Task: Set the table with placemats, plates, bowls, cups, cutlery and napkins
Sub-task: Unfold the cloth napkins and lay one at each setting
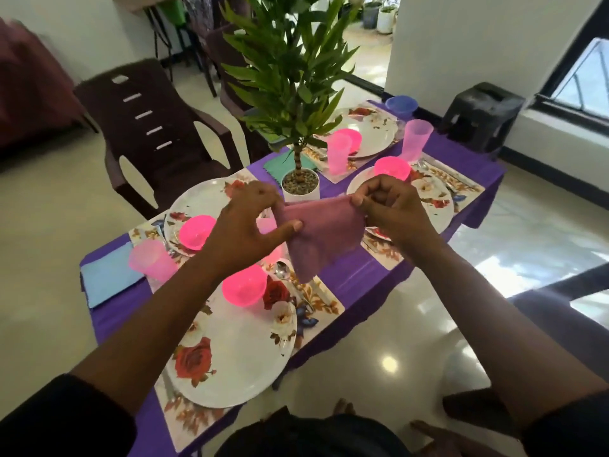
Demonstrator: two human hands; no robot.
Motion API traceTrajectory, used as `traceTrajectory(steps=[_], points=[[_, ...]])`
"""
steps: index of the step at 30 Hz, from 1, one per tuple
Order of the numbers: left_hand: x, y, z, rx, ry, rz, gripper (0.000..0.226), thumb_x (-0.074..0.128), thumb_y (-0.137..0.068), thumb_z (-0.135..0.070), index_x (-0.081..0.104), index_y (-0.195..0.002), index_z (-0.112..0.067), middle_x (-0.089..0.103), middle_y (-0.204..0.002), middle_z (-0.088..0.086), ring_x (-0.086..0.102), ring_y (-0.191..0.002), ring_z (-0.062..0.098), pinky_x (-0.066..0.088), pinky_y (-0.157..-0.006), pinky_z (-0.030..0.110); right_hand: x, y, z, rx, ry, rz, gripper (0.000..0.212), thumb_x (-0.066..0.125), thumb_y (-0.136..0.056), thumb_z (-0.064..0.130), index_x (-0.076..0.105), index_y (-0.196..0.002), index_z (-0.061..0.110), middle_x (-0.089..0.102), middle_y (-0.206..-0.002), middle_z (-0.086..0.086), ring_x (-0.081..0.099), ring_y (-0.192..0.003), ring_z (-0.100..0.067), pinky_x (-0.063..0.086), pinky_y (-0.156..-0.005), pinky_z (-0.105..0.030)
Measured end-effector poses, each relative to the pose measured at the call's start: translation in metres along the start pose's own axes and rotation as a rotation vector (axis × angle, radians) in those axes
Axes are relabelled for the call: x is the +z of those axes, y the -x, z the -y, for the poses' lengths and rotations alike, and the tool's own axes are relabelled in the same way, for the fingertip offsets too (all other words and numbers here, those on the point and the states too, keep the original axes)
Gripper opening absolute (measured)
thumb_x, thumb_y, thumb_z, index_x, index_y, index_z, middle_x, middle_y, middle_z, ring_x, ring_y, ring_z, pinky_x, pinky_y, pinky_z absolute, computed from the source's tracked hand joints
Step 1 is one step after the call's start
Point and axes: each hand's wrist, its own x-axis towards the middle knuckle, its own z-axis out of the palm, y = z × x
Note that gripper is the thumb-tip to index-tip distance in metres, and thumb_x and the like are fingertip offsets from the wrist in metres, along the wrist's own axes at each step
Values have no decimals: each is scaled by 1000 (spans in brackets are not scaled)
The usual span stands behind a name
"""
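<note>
Both forearms reach forward over the table. Left hand (245, 222): fingers curled, thumb pinching the napkin's (321, 234) left edge. Napkin stretched between both hands, hanging below the fingertips, above the near plate (230, 354). Right hand (393, 209): fingers curled, pinching the napkin's upper right corner.

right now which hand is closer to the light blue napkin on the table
Left. The left hand holds the mauve napkin up on the side toward the light blue napkin; the right hand pinches the mauve napkin's far corner, farther off.
</note>
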Motion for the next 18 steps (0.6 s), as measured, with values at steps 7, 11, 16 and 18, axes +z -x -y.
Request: traceTrajectory(steps=[7,11,16,18], points=[[2,-7,-12,-417,808,56,47,77,-93,-18,48,-128,-25,76,-108,5,75,-95,27,61,-66,42,11,-8,7,171,-71,-23,20,55,-107,32,56,-113,13,65,-95,-2,60,-79,-16,48,-58,-30],[7,-13,-3,-495,879,-20,47,66,-101,-11,39,-135,-29,77,-99,1,74,-87,18,56,-57,33,18,-11,7,259,-111,2,23,55,-106,34,53,-128,28,67,-105,-2,63,-89,-23,53,-62,-34],[17,-12,13,-538,919,-3,59,81,-90,-27,45,-136,-35,74,-115,-5,72,-105,23,60,-67,39,19,-10,8,205,-187,155,50,72,-97,21,50,-139,36,74,-110,-2,71,-105,-33,61,-80,-53],[20,-11,23,-504,846,42,69,90,-75,-26,53,-133,-34,69,-124,6,71,-109,30,63,-78,51,20,-11,9,135,-93,173,56,74,-94,10,50,-140,32,73,-110,-14,71,-104,-37,60,-81,-57]])
